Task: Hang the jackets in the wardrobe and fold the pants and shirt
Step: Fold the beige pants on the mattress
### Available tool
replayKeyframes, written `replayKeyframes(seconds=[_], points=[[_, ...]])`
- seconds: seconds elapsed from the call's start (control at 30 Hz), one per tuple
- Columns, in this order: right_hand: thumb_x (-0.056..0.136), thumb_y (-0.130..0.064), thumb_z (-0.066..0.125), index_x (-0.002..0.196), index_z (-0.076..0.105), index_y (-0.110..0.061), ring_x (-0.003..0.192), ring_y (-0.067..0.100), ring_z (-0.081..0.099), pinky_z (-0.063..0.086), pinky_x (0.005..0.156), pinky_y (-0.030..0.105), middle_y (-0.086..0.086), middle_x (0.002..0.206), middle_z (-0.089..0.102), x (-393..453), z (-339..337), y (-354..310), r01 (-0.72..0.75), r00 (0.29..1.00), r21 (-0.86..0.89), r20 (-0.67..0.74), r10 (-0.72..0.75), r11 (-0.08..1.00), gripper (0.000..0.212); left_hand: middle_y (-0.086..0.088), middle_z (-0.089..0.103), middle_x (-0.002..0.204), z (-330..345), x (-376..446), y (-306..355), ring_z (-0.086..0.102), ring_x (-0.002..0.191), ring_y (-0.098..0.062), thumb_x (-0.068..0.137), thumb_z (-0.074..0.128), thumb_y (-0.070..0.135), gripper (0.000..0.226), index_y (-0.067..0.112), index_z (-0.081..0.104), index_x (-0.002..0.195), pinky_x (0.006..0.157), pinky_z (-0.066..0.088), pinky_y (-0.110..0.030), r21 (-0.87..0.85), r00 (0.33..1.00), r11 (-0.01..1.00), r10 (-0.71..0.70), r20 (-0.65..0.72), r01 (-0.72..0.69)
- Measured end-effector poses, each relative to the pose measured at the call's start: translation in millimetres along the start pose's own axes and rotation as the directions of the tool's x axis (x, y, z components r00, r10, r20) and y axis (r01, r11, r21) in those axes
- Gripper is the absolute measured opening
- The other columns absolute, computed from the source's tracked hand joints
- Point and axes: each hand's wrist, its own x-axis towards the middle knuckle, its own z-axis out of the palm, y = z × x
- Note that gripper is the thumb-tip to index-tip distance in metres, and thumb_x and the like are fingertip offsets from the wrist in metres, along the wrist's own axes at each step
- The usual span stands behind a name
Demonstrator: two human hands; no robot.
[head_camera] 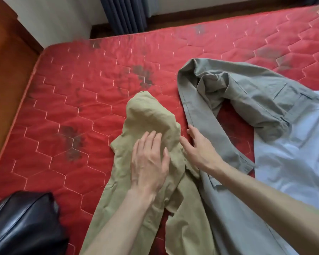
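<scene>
Khaki pants (147, 115) lie crumpled on the red mattress (66, 100), their legs running toward me. My left hand (149, 161) rests flat on them, fingers spread. My right hand (199, 150) lies flat and open at the seam between the khaki pants and grey-green pants (247, 92), which are bunched to the right. A pale blue shirt (293, 153) lies at the right, partly under the grey-green pants. A black leather jacket (24, 223) sits at the lower left corner of the bed.
The red quilted mattress has dark stains and bare surface to the left and far side. A wooden headboard or cabinet (6, 70) borders the left edge. Blue curtains (125, 13) and a white wall stand beyond the bed.
</scene>
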Motion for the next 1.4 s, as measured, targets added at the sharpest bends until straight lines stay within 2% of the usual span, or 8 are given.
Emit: replayKeyframes(seconds=[0.2,0.37,0.57,0.77,0.9,1.07,1.23,1.4], points=[[0.088,-0.028,0.076,0.157,0.029,-0.035,0.119,0.019,0.064,0.050,0.106,0.038,-0.002,0.132,0.066,35.3,44.0,3.9,-0.060,0.997,0.213,0.061,0.048,0.975,0.084,-0.015,0.058,0.149,4.4,20.4,-26.2,0.046,0.146,-0.030,0.101,0.061,0.022,0.048,0.003,0.058,0.145,0.121,0.036,-0.048,0.034,1.000,0.999,0.019,0.008,-0.019],[0.084,-0.009,0.064,0.150,0.038,-0.027,0.097,0.033,0.062,0.053,0.082,0.046,0.003,0.110,0.058,9.1,69.6,17.1,0.253,0.967,-0.157,0.009,-0.255,0.955,0.074,-0.012,0.053,0.154,-3.3,24.0,-45.1,0.043,0.147,-0.028,0.104,0.056,0.035,0.054,0.007,0.051,0.150,0.121,0.034,-0.046,-0.027,0.999,0.999,-0.027,-0.026,0.026],[0.083,-0.007,0.065,0.129,0.054,-0.027,0.073,0.028,0.063,0.051,0.051,0.040,0.003,0.099,0.054,-30.3,84.8,24.4,0.473,0.852,-0.535,0.076,-0.517,0.700,0.051,-0.005,0.040,0.163,-13.4,32.4,-52.5,0.034,0.151,-0.022,0.100,0.052,0.058,0.077,0.016,0.032,0.161,0.122,0.031,-0.044,-0.142,0.994,0.986,-0.099,-0.053,0.091],[0.084,-0.023,0.053,0.104,0.072,-0.031,0.083,0.018,0.065,0.044,0.045,0.028,-0.004,0.092,0.061,-68.8,88.5,28.7,0.654,0.708,-0.598,0.267,-0.654,0.464,0.029,-0.004,0.022,0.170,-12.9,51.9,-40.7,0.015,0.159,-0.023,0.081,0.071,0.069,0.111,0.021,0.018,0.165,0.129,0.015,-0.049,-0.119,0.998,0.992,0.039,0.056,-0.032],[0.079,-0.023,0.054,0.102,0.071,-0.034,0.070,0.017,0.065,0.050,0.047,0.030,-0.008,0.088,0.063,-101.1,95.9,47.8,0.651,0.751,-0.578,0.397,-0.528,0.492,0.030,-0.005,0.054,0.131,-4.9,57.9,-42.1,0.054,0.124,-0.029,0.077,0.073,0.068,0.095,0.025,0.038,0.154,0.109,0.044,-0.050,-0.067,0.976,0.998,0.021,0.215,-0.007],[0.095,-0.039,0.044,0.131,0.053,-0.026,0.105,0.021,0.056,0.051,0.089,0.041,-0.001,0.115,0.056,-115.2,85.1,69.7,0.628,0.761,-0.422,0.510,-0.401,0.654,0.039,0.002,0.054,0.080,2.2,21.9,-64.8,0.059,0.079,-0.027,0.088,0.066,0.054,0.040,0.017,0.053,0.080,0.079,0.050,-0.044,0.025,0.978,1.000,-0.007,0.209,0.002],[0.098,-0.025,0.048,0.110,0.039,-0.036,0.078,0.006,0.056,0.041,0.073,0.024,-0.015,0.087,0.056,-111.2,79.7,67.5,0.217,0.969,-0.029,0.123,-0.212,0.976,0.018,0.006,0.047,0.049,-13.7,-20.9,-94.5,0.047,0.047,-0.015,0.094,0.067,0.038,0.033,0.024,0.043,0.076,0.073,0.042,-0.038,-0.081,0.993,0.990,-0.115,0.004,0.114],[0.095,-0.021,0.062,0.152,0.035,-0.028,0.117,0.015,0.051,0.051,0.095,0.042,-0.004,0.137,0.046,-75.0,85.6,31.7,0.172,0.984,-0.199,-0.001,-0.176,0.965,0.064,-0.001,0.056,0.058,-33.2,-55.3,-110.8,0.054,0.056,-0.020,0.087,0.046,0.063,0.051,0.016,0.053,0.068,0.057,0.045,-0.034,-0.167,0.947,0.936,-0.290,0.136,0.311]])
